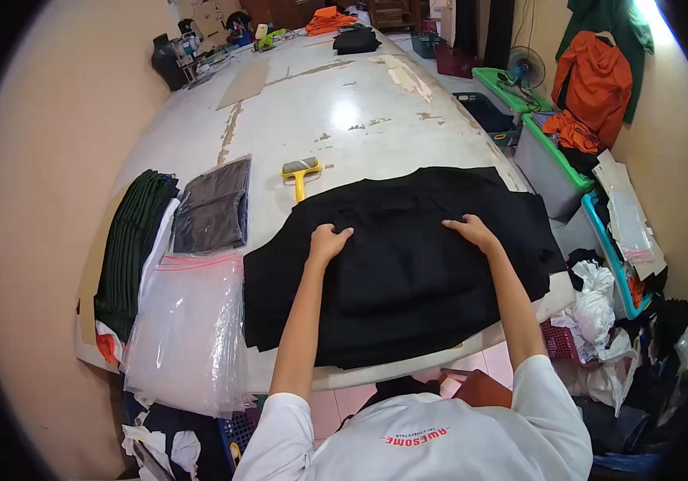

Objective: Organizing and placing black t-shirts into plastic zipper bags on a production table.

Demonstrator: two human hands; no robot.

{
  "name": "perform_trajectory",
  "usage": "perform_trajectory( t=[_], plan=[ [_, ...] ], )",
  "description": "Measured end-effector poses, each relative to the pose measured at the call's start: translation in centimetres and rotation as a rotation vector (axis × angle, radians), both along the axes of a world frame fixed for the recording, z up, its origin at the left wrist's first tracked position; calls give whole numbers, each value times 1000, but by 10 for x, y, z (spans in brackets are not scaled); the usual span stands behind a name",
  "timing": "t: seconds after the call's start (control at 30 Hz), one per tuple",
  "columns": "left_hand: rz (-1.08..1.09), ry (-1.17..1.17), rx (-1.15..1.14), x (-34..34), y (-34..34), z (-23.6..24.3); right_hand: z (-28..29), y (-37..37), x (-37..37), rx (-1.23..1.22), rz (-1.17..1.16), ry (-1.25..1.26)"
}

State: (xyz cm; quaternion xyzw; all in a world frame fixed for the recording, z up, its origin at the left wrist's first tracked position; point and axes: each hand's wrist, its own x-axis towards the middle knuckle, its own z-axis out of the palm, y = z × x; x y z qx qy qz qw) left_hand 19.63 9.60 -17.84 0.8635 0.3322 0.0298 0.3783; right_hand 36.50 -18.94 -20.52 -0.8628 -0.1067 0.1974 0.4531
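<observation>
A large black garment lies spread across the near end of the table, its outer parts reaching out to both sides. My left hand grips its cloth left of the middle, thumb on top and pointing inward. On the other side my right hand pinches the same garment, its thumb turned toward the left. The fingers under the cloth are partly hidden. Just beyond the garment's upper left edge lies a lint roller with a yellow handle. Left of the garment are clear plastic bags and a bagged dark garment.
Folded dark green clothes are stacked at the table's left edge. Far off on the table lie black folded cloth and orange cloth. Lidded bins, a fan and a hanging orange jacket stand along the right.
</observation>
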Motion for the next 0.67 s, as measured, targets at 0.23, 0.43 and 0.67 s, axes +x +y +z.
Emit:
perform_trajectory(
  t=[0.23, 0.43, 0.67],
  plan=[
    [15, -155, -65, 6, -21, -1, 11, 2, 5, 75, 210, 81],
    [71, -313, -138, 7, -29, 7, 7, 4, 9, 192, 52, -143],
    [90, -460, -151, 24, -22, 23, 58, 10, 14, 232, -23, -147]
  ],
)
